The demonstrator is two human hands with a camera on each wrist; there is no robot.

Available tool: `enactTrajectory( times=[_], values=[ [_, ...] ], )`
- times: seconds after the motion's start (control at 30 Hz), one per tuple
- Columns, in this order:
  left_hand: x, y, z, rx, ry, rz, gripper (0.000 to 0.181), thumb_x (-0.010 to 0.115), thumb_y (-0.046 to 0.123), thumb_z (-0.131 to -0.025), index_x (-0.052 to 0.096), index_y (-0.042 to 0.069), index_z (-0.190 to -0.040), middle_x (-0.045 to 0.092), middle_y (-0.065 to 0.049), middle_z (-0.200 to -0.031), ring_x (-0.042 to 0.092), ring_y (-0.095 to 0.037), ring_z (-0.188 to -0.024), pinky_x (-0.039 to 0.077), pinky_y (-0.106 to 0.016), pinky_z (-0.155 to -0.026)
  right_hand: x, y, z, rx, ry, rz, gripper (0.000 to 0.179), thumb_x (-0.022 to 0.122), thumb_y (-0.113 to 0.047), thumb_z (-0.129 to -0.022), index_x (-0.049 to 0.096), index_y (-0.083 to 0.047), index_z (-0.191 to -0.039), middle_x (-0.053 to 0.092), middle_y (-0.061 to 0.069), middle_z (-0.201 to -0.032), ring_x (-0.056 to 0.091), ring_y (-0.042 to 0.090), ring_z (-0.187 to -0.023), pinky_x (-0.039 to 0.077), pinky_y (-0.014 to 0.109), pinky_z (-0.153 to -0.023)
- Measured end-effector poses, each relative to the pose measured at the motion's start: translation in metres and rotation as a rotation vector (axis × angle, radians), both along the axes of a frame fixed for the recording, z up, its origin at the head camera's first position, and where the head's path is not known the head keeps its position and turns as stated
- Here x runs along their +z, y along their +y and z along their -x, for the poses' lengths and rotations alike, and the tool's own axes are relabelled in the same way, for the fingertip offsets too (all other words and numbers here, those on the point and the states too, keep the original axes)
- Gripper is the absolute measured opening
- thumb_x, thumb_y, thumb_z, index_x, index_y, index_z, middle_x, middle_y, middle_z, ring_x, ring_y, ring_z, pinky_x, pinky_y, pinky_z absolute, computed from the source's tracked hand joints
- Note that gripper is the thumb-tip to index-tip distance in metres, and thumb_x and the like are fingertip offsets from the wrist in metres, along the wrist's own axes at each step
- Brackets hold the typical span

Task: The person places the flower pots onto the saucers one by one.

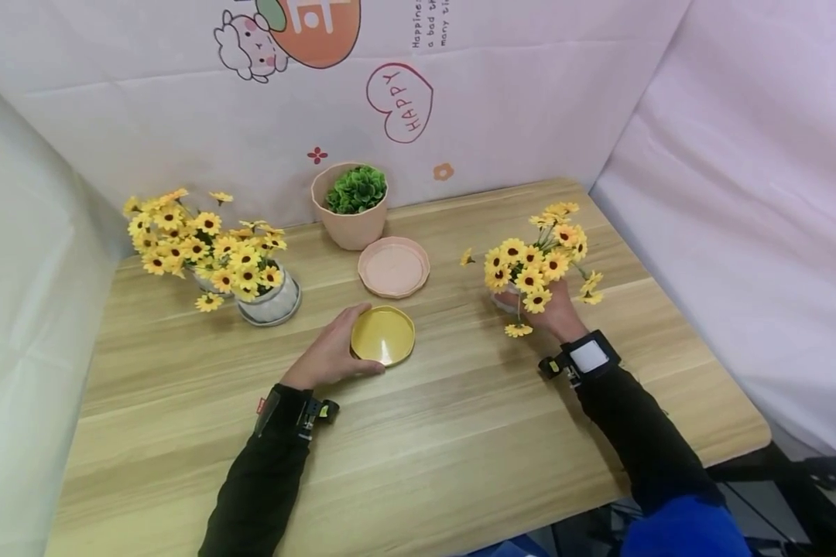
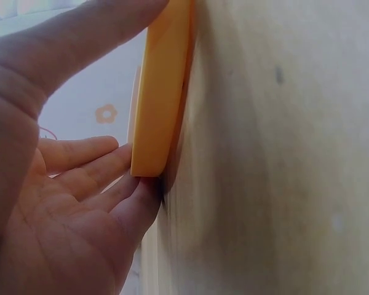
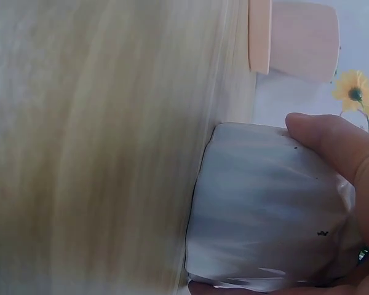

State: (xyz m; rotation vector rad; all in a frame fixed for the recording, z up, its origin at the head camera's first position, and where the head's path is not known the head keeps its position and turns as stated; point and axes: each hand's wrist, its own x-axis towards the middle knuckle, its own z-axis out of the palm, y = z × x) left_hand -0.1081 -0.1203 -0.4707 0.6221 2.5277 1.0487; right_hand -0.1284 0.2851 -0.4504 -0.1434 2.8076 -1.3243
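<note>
My left hand (image 1: 329, 354) holds a yellow plant saucer (image 1: 383, 335) by its rim, thumb on the near side and fingers on the far side. In the left wrist view the saucer (image 2: 160, 98) is edge-on, low against the tabletop. Toward the right of the table, my right hand (image 1: 559, 313) grips a grey-white flowerpot (image 3: 264, 209) around its side. Yellow daisy-like flowers (image 1: 529, 263) fill this pot and cover much of the hand in the head view. The pot's base is at the wooden surface, with no saucer seen beneath it.
Just behind the yellow saucer lies a pink saucer (image 1: 393, 267). Against the back cloth stands a pink pot (image 1: 351, 228) with a green plant (image 1: 357, 190). At left, a grey pot (image 1: 275, 303) of yellow flowers sits on a grey saucer; another pot behind it is mostly hidden.
</note>
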Motion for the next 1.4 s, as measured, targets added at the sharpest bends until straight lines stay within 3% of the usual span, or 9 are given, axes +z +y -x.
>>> enactTrajectory(
  times=[0.2,0.77,0.9,1.1,1.4],
  values=[
    [0.0,0.001,-0.001,0.001,-0.015,0.002,0.116,0.097,0.035,-0.077,0.027,0.006,-0.165,0.037,-0.018,-0.168,0.036,-0.037,-0.157,0.033,-0.056,-0.13,-0.001,-0.007,-0.008,0.01,0.087,0.0,0.061,0.083,-0.013,-0.091,0.056,-0.002,-0.144,0.062,0.022,-0.143,0.055,0.042,-0.139,0.044,0.059,-0.119],
    [0.004,0.002,-0.002,0.003,-0.028,0.011,0.116,0.096,0.033,-0.078,0.025,0.005,-0.165,0.036,-0.019,-0.168,0.036,-0.038,-0.157,0.033,-0.056,-0.129,-0.006,-0.027,-0.021,0.015,0.12,0.039,0.06,0.086,-0.016,-0.089,0.059,-0.003,-0.142,0.067,0.017,-0.138,0.063,0.035,-0.129,0.051,0.051,-0.11],
    [0.005,0.001,-0.002,-0.006,-0.026,0.006,0.116,0.096,0.033,-0.079,0.025,0.004,-0.165,0.037,-0.02,-0.167,0.037,-0.038,-0.156,0.034,-0.056,-0.129,-0.003,-0.035,-0.022,0.059,0.157,0.006,0.054,0.085,-0.014,-0.09,0.063,-0.003,-0.138,0.07,0.016,-0.132,0.066,0.034,-0.124,0.053,0.043,-0.104],
    [0.004,-0.001,-0.001,-0.003,-0.018,0.007,0.116,0.095,0.035,-0.079,0.024,0.004,-0.166,0.036,-0.02,-0.167,0.036,-0.037,-0.156,0.034,-0.056,-0.129,-0.002,-0.043,-0.023,0.074,0.132,0.035,0.045,0.083,-0.014,-0.092,0.066,-0.005,-0.132,0.073,0.014,-0.125,0.069,0.03,-0.116,0.052,0.02,-0.094],
    [0.004,-0.003,-0.002,0.007,-0.013,0.012,0.117,0.096,0.036,-0.079,0.025,0.003,-0.165,0.036,-0.021,-0.167,0.036,-0.038,-0.156,0.034,-0.056,-0.129,-0.002,-0.056,-0.03,0.083,0.134,0.027,0.04,0.082,-0.011,-0.092,0.066,0.001,-0.126,0.072,0.017,-0.119,0.068,0.03,-0.111,0.051,0.023,-0.092]
  ],
)
